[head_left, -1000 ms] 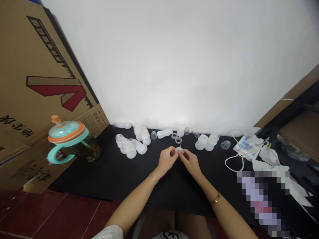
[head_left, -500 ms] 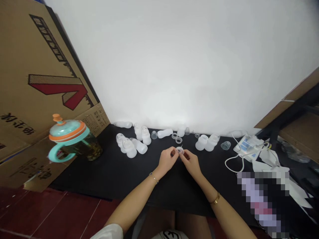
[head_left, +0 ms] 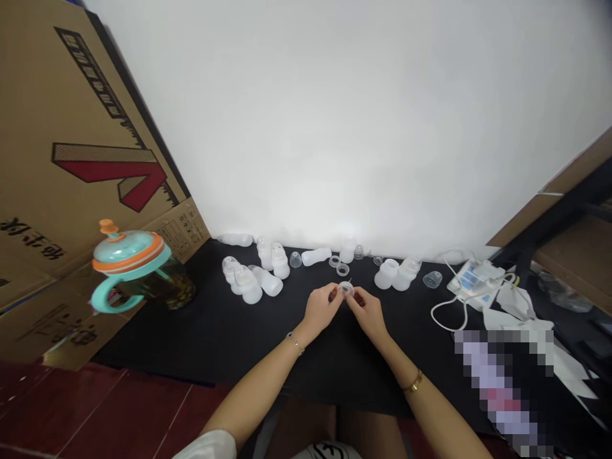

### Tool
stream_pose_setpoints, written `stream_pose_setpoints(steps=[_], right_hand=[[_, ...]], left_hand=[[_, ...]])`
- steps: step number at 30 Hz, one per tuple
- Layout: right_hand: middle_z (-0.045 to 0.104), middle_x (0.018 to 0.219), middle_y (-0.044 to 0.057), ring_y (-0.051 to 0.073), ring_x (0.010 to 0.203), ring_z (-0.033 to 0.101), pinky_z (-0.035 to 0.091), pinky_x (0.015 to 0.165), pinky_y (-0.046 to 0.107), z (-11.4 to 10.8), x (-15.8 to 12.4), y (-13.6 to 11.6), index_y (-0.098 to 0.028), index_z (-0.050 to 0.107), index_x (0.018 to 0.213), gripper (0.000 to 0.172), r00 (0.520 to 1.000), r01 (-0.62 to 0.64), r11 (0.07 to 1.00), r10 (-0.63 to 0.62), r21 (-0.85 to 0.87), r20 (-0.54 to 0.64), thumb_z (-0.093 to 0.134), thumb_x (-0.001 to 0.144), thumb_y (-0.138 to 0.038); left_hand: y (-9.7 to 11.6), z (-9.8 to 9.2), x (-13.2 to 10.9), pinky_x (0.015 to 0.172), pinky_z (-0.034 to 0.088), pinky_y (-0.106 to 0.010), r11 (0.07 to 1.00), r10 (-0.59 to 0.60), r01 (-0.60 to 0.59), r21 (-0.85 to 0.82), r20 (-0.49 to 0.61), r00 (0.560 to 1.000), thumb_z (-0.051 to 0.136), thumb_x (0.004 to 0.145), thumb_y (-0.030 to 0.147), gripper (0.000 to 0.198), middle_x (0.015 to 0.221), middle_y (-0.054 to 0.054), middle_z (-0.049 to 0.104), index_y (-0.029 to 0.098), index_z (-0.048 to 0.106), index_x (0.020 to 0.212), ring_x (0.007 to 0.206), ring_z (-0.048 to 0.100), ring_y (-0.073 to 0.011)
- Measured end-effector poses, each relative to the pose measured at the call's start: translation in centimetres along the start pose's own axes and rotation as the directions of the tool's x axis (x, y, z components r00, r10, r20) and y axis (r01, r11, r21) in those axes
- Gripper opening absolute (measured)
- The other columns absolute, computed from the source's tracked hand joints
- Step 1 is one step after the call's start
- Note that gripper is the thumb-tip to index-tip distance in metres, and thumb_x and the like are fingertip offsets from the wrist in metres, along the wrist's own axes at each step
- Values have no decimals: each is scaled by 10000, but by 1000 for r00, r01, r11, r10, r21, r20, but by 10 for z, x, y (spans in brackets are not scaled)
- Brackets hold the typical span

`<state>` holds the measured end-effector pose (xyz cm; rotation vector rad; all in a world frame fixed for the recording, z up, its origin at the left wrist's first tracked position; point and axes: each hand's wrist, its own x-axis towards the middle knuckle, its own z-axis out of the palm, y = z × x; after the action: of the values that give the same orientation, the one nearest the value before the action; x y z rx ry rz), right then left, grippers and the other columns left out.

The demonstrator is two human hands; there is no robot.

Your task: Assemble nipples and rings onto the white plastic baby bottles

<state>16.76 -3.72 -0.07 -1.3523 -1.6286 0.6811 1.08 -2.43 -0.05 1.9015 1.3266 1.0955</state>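
Note:
Between my two hands is a small white bottle collar ring, held up over the black table. My left hand pinches its left side, and my right hand pinches the right side. Something thin sticks up from the ring, too small to make out. Just beyond my hands lie two loose collar rings, one nearer and one farther. Behind them are a white bottle standing upright and a white bottle lying on its side. A clear cap sits to the left.
Several capped baby bottles stand at the left. An uncapped bottle, a capped bottle and a clear cap are at the right. A large jug stands far left by a cardboard box. A power strip with cables lies right.
Both hands stay almost in place, still gripping the collar ring. The ring has shifted very slightly. Bottles, caps and loose rings have not moved.

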Motion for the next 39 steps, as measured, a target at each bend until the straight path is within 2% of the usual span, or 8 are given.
stream_pose_setpoints(steps=[4, 12, 15, 18, 21, 26, 39], right_hand=[[603, 635, -12, 148, 570, 526, 398, 565, 245, 0, 0, -1, -191, 649, 761, 308, 1000, -1, 1000, 1, -5, 15, 553, 900, -449], [571, 624, -18, 148, 580, 516, 393, 557, 243, 2, -2, -2, -194, 629, 743, 342, 999, 12, 1000, -13, 8, 48, 543, 910, -480], [577, 632, -17, 146, 580, 520, 395, 556, 243, 2, -2, -2, -191, 636, 753, 335, 999, 9, 1000, -10, 11, 51, 542, 913, -469], [595, 641, -13, 153, 588, 543, 410, 563, 246, 1, -1, 0, -188, 662, 796, 337, 999, -1, 1000, 0, 17, 41, 538, 918, -476], [637, 675, -1, 164, 607, 570, 426, 576, 250, 0, 0, 2, -185, 696, 861, 329, 1000, -1, 1000, 0, 28, 24, 549, 914, -475], [663, 698, 9, 171, 607, 574, 429, 574, 258, 0, 0, 3, -190, 712, 894, 328, 1000, 11, 1000, -11, 19, 29, 551, 913, -475], [680, 703, 16, 180, 611, 593, 435, 583, 267, 0, 1, 5, -200, 692, 871, 309, 1000, 27, 999, -27, -37, 16, 553, 901, -475]], left_hand=[[1, -1, -1, 622, 399, -235, 1000, 13, -13, 15, -9, 1000, 453, 973, 393, 327, 730, -11, 687, 201, 686, 846, 641, 591, -145], [1, -1, 1, 576, 337, -235, 995, -31, 36, 91, -57, 998, 540, 895, 313, 232, 617, 25, 612, 193, 628, 717, 560, 521, -115], [1, -1, 1, 587, 347, -235, 994, -11, 19, 111, -68, 998, 546, 882, 286, 191, 622, 27, 614, 198, 628, 734, 565, 526, -114], [3, -1, 1, 598, 371, -231, 998, 13, -10, 68, -51, 999, 530, 905, 294, 181, 663, 21, 644, 203, 649, 801, 586, 547, -118], [4, 0, 0, 614, 415, -223, 999, 7, -8, -43, -22, 1000, 551, 900, 295, 149, 717, 12, 680, 202, 665, 872, 621, 583, -121], [3, 0, 1, 651, 471, -223, 983, -22, 20, -185, -6, 1000, 589, 867, 279, 113, 780, 4, 704, 195, 665, 869, 693, 629, -131], [3, 0, 1, 659, 469, -238, 985, -56, 57, -162, 8, 998, 581, 868, 297, 119, 782, 7, 699, 198, 646, 850, 709, 631, -140]])
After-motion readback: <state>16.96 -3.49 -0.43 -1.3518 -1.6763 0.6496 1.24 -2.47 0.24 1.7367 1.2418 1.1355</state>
